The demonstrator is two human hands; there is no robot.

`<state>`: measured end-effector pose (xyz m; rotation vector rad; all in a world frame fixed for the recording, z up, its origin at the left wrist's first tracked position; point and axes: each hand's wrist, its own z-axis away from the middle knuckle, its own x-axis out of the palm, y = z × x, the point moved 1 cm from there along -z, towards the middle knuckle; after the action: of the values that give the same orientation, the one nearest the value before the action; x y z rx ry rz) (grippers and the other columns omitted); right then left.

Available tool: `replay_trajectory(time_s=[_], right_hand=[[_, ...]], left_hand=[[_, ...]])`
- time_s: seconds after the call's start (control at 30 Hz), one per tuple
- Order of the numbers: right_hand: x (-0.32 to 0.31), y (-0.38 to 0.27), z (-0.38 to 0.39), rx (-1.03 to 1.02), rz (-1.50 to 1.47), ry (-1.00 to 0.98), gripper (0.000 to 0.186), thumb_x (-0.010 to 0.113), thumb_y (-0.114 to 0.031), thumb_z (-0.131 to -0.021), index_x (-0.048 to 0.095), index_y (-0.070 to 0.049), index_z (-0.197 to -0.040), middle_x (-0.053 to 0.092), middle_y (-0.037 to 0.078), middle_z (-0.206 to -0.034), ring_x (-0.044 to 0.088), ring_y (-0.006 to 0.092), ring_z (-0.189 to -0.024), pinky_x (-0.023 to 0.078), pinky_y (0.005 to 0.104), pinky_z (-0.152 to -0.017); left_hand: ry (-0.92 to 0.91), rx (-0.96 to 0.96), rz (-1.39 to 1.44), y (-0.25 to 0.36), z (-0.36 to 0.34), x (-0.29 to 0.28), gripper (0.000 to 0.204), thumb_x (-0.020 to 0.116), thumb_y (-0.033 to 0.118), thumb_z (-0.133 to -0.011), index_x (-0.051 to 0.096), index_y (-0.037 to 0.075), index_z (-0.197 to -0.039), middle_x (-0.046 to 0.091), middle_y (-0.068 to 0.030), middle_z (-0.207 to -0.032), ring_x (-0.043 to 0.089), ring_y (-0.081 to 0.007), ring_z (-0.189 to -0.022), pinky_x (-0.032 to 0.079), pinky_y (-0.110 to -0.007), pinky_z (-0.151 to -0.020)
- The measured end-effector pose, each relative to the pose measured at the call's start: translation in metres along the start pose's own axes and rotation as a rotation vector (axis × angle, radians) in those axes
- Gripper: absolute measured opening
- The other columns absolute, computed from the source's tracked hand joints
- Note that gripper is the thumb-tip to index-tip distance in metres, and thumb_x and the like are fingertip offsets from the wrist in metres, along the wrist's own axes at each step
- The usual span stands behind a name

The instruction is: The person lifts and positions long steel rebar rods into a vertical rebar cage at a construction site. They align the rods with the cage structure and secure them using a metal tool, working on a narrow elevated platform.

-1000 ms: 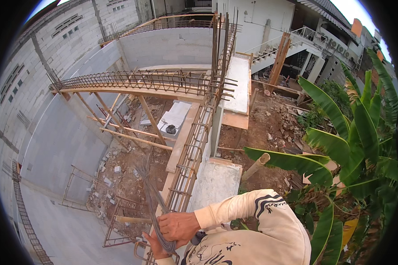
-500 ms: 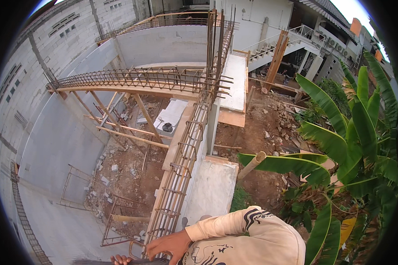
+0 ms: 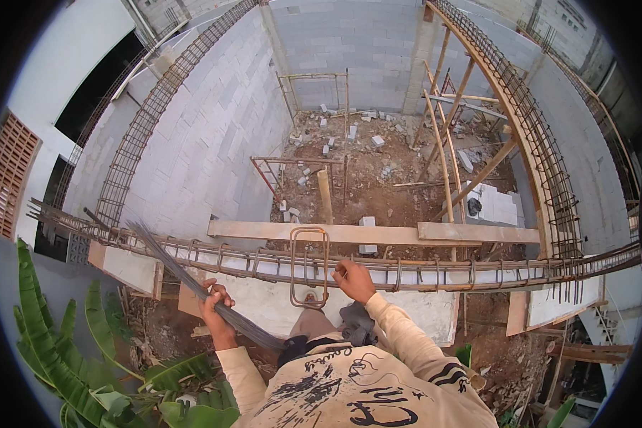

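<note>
My left hand (image 3: 219, 307) is closed around a bundle of thin dark grey tie wires (image 3: 185, 274), which slants from the rebar down to my waist. Over the long horizontal rebar cage (image 3: 435, 274) in front of me, my right hand (image 3: 354, 280) has its fingers bent together; whatever they pinch, if anything, is too small to make out. Just left of that hand, a rusty rectangular stirrup (image 3: 310, 267) stands out from the cage, reaching past both its sides. My knee and foot show below it, on a pale ledge.
Wooden formwork boards (image 3: 321, 232) run along the cage's far side. Beyond lies a deep walled pit with rubble (image 3: 378, 171), scaffold frames and timber props (image 3: 478, 178). Another rebar cage (image 3: 146, 121) tops the left wall. Banana leaves (image 3: 57, 342) rise at the lower left.
My view has swung round from along the cage to facing it across the pit. The right hand, lately near the wire bundle, is now apart from it; the left still holds the bundle.
</note>
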<state>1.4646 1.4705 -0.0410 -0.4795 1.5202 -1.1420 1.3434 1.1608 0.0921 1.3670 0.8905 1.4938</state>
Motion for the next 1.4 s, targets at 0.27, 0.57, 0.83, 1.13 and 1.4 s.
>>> replay_trajectory(time_s=[0.27,0.57,0.83,1.13,1.4], right_hand=[[0.035,0.000,-0.041,0.185,0.322,-0.086,0.038,0.071,-0.039,-0.084,0.067,-0.002,-0.089,0.070,0.020,-0.080,0.068,0.0400,-0.079,0.053,0.0490,-0.074],[0.058,0.008,-0.014,0.254,0.380,0.053,0.030,0.058,-0.029,-0.093,0.065,0.000,-0.091,0.067,0.028,-0.077,0.066,0.0476,-0.075,0.051,0.0566,-0.073],[0.040,-0.004,-0.004,0.188,0.006,0.134,0.039,0.059,-0.027,-0.097,0.055,0.001,-0.071,0.059,0.012,-0.056,0.058,0.0197,-0.049,0.042,0.0367,-0.048],[0.056,-0.114,-0.036,0.007,-0.035,0.222,0.031,0.055,-0.020,-0.099,0.056,0.000,-0.076,0.058,0.007,-0.056,0.056,0.0133,-0.049,0.042,0.0308,-0.048],[0.169,-0.211,-0.105,-0.426,0.078,-0.124,0.027,0.061,-0.025,-0.093,0.056,-0.003,-0.078,0.056,0.016,-0.063,0.056,0.0362,-0.059,0.041,0.0441,-0.057]], left_hand=[[0.209,-0.007,-0.064,-0.008,0.010,-0.055,0.038,0.059,0.012,-0.081,0.052,0.002,-0.117,0.054,-0.0060,-0.080,0.052,-0.0133,-0.060,0.047,-0.029,-0.057],[0.145,-0.066,-0.158,0.009,-0.044,-0.077,0.039,0.059,0.009,-0.079,0.052,0.000,-0.116,0.055,-0.0058,-0.083,0.053,-0.0133,-0.062,0.047,-0.028,-0.059],[-0.102,-0.123,-0.152,0.025,-0.083,-0.091,0.039,0.059,0.009,-0.077,0.056,0.000,-0.115,0.060,-0.0082,-0.089,0.057,-0.0134,-0.068,0.051,-0.027,-0.065],[-0.494,-0.219,0.022,0.036,-0.101,-0.096,0.041,0.055,0.009,-0.071,0.060,0.005,-0.112,0.049,-0.0138,-0.143,0.042,-0.0260,-0.137,0.054,-0.040,-0.097],[-0.512,-0.079,0.044,0.054,-0.114,-0.139,0.026,0.059,0.013,-0.067,0.054,0.007,-0.092,0.048,-0.0126,-0.145,0.043,-0.0272,-0.135,0.029,-0.046,-0.118]])
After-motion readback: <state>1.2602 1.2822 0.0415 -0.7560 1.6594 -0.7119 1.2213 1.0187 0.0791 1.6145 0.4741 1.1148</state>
